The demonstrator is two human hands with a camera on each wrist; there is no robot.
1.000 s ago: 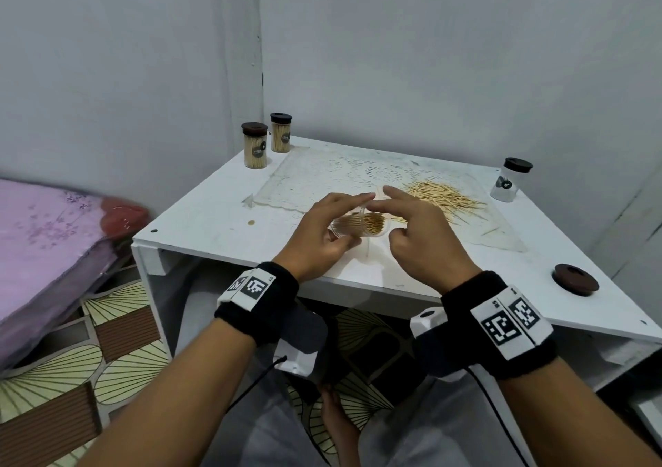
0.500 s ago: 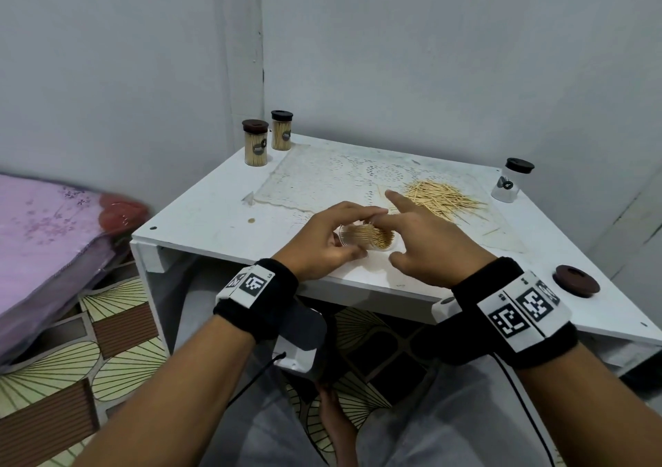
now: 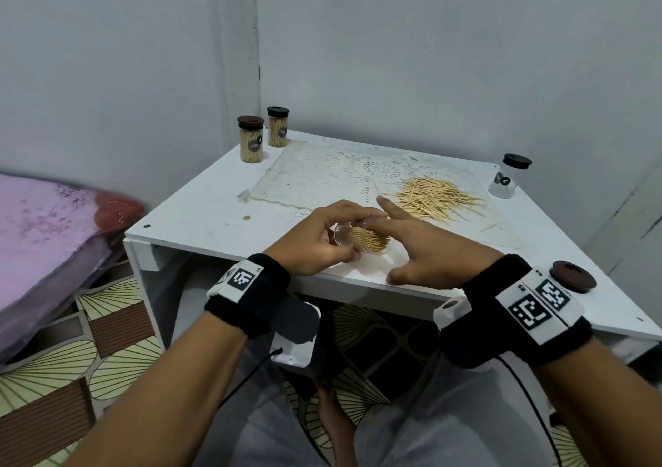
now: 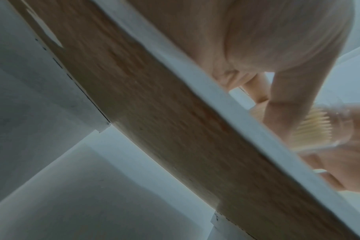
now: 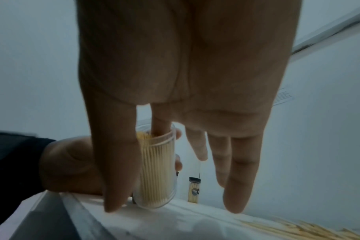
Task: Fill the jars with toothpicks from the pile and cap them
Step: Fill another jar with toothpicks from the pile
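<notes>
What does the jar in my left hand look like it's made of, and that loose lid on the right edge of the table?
Jar: clear, glossy, probably plastic or glass; the toothpicks show straight through its wall. Which of the two, the look leaves open.
Lid: dark brown, matte, likely plastic or wood; no grain is visible, so I can't tell.

right hand (image 3: 428, 249) lower, fingers spread wider, perhaps a fingertip now inside jar (image 3: 363, 240)

four jars (image 3: 361, 240), one toothpick pile (image 3: 435, 199), one loose lid (image 3: 573, 281)
</notes>
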